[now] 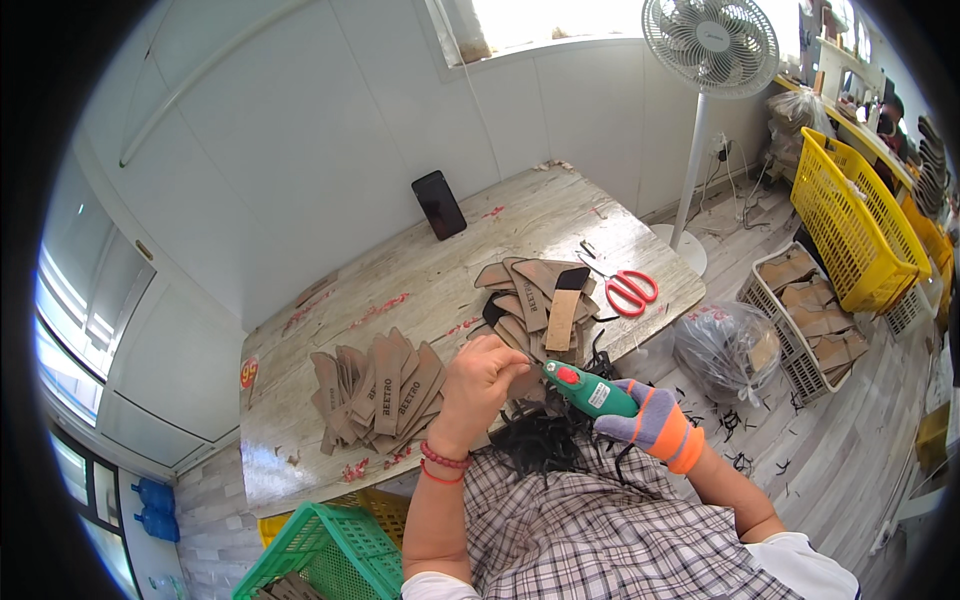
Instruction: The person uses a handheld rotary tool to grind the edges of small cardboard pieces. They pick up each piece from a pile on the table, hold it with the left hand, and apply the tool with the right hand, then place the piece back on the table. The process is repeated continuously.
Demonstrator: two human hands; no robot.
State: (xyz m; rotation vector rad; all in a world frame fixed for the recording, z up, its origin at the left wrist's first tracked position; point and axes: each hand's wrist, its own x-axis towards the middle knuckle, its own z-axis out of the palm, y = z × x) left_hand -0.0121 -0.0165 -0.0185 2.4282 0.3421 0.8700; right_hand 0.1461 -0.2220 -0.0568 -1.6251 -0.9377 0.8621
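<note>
Green electric scissors (pixel 592 390) with a red switch rest in the grip of my right hand (pixel 655 422), which wears a grey and orange glove. Their dark tip points left, toward my bare left hand (pixel 482 385). My left fingers are pinched together close to that tip; what they hold is too small to make out. Below the tool, a heap of black strips (pixel 545 440) lies on my checked apron (pixel 600 520). Just beyond my hands is a pile of brown flat pieces (pixel 535 300), some with black parts. Another brown pile (pixel 385 390) lies left of my left hand.
Red-handled scissors (pixel 630 292) lie at the table's (pixel 300 400) right side. A black phone (pixel 439 205) leans on the wall. Nearby stand a green basket (pixel 320 540), a white fan (pixel 712 45), a plastic bag (pixel 727 345), a crate (pixel 785 340) and a yellow basket (pixel 850 220).
</note>
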